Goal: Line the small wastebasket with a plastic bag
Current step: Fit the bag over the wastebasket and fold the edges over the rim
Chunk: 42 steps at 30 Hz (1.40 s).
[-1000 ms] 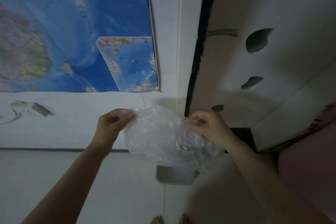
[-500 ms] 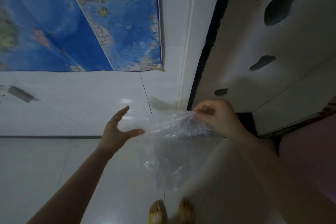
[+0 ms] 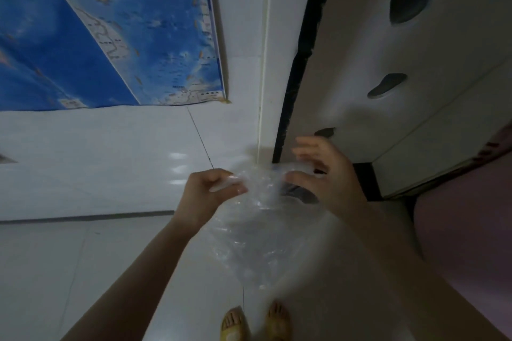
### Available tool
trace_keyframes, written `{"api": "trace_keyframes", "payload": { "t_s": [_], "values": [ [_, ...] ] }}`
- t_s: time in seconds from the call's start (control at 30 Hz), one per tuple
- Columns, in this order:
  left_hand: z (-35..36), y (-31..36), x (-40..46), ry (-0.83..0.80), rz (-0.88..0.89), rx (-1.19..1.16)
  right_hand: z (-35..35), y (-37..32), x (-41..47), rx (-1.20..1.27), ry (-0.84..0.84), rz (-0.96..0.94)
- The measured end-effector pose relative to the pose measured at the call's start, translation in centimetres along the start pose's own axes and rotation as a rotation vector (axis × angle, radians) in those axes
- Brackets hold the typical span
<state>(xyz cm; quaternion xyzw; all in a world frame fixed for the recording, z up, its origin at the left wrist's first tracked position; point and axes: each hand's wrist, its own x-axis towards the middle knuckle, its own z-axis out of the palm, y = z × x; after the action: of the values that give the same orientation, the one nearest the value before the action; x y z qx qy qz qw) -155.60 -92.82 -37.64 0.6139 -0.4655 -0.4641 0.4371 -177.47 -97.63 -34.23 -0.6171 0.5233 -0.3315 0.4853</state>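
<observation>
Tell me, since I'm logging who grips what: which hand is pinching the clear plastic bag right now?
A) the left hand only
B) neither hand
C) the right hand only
A: the left hand is closed on the plastic bag's upper edge, while the right hand is spread open beside it.

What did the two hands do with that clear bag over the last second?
They swapped roles. The left hand, which had let go half a second ago, has pinched the plastic bag by its top edge again. The right hand, gripping until then, has opened, fingers spread at the bag's mouth. The bag still hangs above the floor.
</observation>
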Motion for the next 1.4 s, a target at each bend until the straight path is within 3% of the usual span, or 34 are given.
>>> {"api": "trace_keyframes", "payload": {
  "t_s": [0.17,0.4,0.83,0.9,1.0,1.13,1.23,1.4],
  "values": [
    [-2.2,-3.1,0.7,0.005,-0.052,-0.156,-1.3,5.5,0.8,-0.287,-0.27,0.121],
    [-3.0,-8.5,1.7,0.01,-0.115,-0.2,1.9,14.1,2.5,-0.483,-0.288,0.274],
    [-3.9,-18.6,2.2,0.052,-0.219,-0.272,7.1,27.8,1.9,0.146,-0.133,0.843],
    [-4.2,-20.0,1.8,0.06,-0.241,-0.312,8.2,28.6,1.1,0.245,-0.154,0.837],
    [-4.6,-22.0,1.3,0.141,-0.288,-0.358,9.5,29.3,0.7,0.317,-0.144,0.659],
    [-4.8,-24.5,1.1,0.161,-0.301,-0.315,10.2,29.8,1.0,0.19,-0.138,0.574],
    [-4.7,-26.1,1.1,0.178,-0.325,-0.152,10.0,30.4,1.5,0.084,-0.083,0.564],
    [-3.8,-27.8,2.2,0.102,-0.442,-0.054,9.2,31.2,2.3,-0.085,0.014,0.519]
  ]
}}
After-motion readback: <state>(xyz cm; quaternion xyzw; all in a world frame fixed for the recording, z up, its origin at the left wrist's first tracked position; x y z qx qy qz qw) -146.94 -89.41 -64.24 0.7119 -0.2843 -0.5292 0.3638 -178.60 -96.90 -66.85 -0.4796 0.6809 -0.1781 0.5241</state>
